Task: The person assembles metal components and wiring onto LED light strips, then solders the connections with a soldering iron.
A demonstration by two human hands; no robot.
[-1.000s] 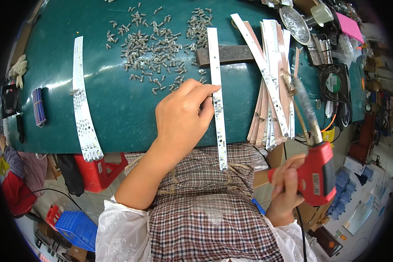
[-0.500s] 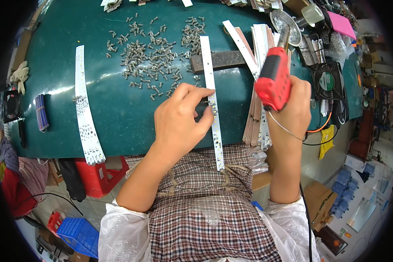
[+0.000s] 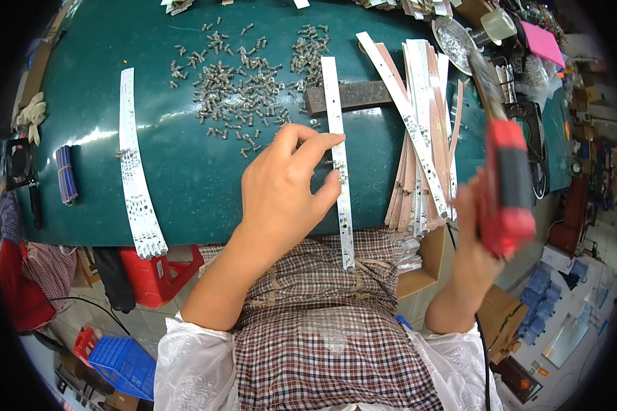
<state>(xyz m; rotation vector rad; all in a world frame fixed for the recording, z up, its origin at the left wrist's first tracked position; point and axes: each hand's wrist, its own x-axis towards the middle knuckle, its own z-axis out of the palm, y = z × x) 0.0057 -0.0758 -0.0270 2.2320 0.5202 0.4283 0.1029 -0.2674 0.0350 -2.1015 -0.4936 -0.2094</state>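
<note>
Strip [image 3: 345, 226] runs near to far at your spread left hand [image 3: 284, 175], while your right hand [image 3: 474, 240] grips the gun [image 3: 509, 188] at right.

Loads of room on the green tabletop [image 3: 185, 198] between the left stack of white strips [image 3: 136, 185] and the left hand [image 3: 291, 175], easy sideways pass below the scattered metal parts [image 3: 233, 92]. Farther back, bumpy going through those parts, right up to the single strip [image 3: 333, 103]. Right of that, a narrower green slot, open at the near edge but capped by the dark bar [image 3: 367, 96]. Then basically a wall: fanned-out strip pile [image 3: 413, 130]. Past it, blurry red tool [image 3: 509, 188] in the right hand [image 3: 472, 236], blocking that side. Far left, decent lane beside the purple bundle [image 3: 67, 175].
</note>
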